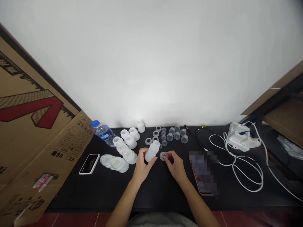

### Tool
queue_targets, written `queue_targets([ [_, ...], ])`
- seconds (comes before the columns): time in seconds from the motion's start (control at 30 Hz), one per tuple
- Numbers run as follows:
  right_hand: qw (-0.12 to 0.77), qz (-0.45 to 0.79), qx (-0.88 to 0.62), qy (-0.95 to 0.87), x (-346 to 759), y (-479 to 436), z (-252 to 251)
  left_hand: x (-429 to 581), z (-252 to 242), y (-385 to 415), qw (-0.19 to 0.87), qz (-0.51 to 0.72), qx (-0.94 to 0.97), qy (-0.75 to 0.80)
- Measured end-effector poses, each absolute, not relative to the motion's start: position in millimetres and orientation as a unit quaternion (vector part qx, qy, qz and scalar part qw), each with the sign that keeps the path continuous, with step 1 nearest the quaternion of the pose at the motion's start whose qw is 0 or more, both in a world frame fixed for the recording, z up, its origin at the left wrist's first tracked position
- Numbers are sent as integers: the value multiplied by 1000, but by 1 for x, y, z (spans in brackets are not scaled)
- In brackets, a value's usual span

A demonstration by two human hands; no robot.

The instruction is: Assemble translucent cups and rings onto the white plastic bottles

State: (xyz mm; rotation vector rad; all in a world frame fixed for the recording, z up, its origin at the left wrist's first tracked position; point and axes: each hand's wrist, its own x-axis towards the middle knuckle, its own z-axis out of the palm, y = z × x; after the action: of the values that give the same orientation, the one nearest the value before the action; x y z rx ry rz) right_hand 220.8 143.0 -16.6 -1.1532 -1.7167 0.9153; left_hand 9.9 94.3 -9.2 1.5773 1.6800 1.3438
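Observation:
My left hand [142, 167] is wrapped round a translucent white plastic bottle [152, 152], which leans to the right with its neck up. Just to the right, the fingers of my right hand [176, 166] pinch a clear round ring-like piece [162, 156] close to the black table top. Beyond the hands lie several translucent rings [155, 133], a column of small clear discs [163, 137] and several clear dome caps [176, 135]. To the left stand several white bottles [130, 142]; those nearest me have round pieces [117, 162] on their tops.
A blue-capped water bottle [105, 134] and a white-edged device [89, 164] are on the left, beside a large cardboard box [35, 132]. On the right are a phone [203, 176], white cables [248, 189] and a white power strip [241, 137]. A white wall [151, 63] rises behind.

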Motion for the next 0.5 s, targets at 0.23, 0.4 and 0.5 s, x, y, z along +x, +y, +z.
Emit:
queue_targets([
  [0.23, 521, 474, -470, -533, 226, 148, -11, 9, -18, 98, 246, 526, 548, 602],
  [0.4, 554, 494, -459, -488, 228, 155, -10, 11, -28, 102, 297, 568, 480, 599],
  [0.5, 554, 502, -445, -494, 227, 155, -8, 11, -28, 102, 293, 556, 487, 606],
])
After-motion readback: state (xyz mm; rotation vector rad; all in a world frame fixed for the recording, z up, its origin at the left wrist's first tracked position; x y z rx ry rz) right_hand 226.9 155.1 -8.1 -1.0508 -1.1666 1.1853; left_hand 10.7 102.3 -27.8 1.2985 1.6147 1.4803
